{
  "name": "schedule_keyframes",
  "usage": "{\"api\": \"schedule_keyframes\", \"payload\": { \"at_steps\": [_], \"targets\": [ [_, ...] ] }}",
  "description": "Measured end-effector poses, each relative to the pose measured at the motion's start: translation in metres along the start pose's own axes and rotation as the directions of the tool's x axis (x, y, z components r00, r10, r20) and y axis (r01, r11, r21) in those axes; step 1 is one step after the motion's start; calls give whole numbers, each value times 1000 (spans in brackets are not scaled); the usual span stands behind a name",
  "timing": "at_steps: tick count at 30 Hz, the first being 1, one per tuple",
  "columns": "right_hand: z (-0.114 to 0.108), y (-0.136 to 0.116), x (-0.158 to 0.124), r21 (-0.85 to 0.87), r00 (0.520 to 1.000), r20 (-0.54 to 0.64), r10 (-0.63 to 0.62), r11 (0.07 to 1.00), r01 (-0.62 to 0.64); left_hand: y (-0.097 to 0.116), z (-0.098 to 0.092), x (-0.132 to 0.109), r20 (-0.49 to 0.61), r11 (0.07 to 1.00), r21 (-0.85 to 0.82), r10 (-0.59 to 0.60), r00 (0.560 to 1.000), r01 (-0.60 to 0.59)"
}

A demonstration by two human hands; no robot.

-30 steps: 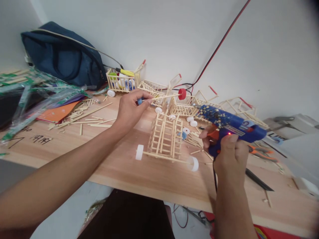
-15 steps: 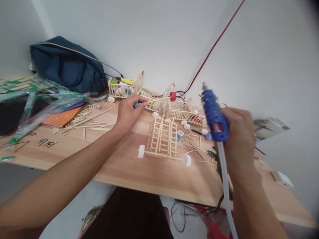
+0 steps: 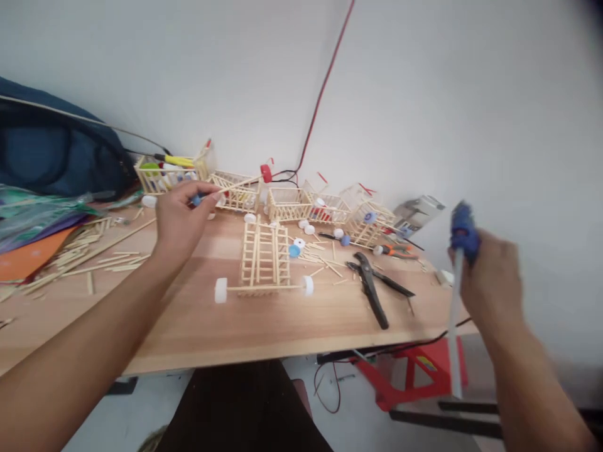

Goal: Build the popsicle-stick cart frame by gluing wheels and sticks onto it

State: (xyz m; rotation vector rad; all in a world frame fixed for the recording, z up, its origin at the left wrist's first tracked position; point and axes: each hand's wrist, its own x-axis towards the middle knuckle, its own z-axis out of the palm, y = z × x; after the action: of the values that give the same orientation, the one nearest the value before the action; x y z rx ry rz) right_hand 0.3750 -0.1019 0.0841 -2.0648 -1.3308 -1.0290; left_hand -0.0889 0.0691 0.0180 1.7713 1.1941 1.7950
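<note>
Between the fingertips of my left hand [image 3: 181,213] is a thin wooden stick [image 3: 242,184] with a red bottle cap [image 3: 266,173] on its far end. A blue cap [image 3: 196,199] shows at those fingers, partly hidden. My right hand [image 3: 494,276] is closed around a blue hot glue gun [image 3: 464,231], held out at the right with a long whitish glue stick [image 3: 455,326] trailing down from it. On the table between my hands lies a wooden-stick frame [image 3: 265,254]. An axle joins its white cap wheels [image 3: 221,290] at the near end.
Several stick carts, one a basket of caps [image 3: 172,176], line the wall. Black pliers [image 3: 370,289] and orange-handled pliers [image 3: 396,251] lie at the right. Loose sticks [image 3: 325,258], an orange sheet [image 3: 38,251] and a blue bag [image 3: 56,144] are around. A red stool [image 3: 419,373] stands below.
My right hand has swung the glue gun to the right and lower, away from the carts, uncovering the black pliers. The view has turned right; my left hand still holds the stick.
</note>
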Motion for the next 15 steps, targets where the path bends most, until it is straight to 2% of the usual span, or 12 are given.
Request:
{"api": "schedule_keyframes", "payload": {
  "at_steps": [2,4,8,11,15],
  "targets": [
    [14,34,-25,41,993,120,-16,999,11,3,0,-1,17,999,-28,-24,1000,24],
    [27,61,-51,105,965,254,-60,994,34,5,0,-2,30,999,-35,-4,1000,5],
    [47,92,-86,158,928,362,-91,987,35,6,3,-3,71,996,-74,48,996,-43],
    [62,105,-91,260,877,456,-155,965,35,9,5,-2,102,992,-104,75,992,-64],
    [80,121,-77,398,854,472,-216,917,12,16,7,-3,150,991,-104,104,983,-88]
  ]
}}
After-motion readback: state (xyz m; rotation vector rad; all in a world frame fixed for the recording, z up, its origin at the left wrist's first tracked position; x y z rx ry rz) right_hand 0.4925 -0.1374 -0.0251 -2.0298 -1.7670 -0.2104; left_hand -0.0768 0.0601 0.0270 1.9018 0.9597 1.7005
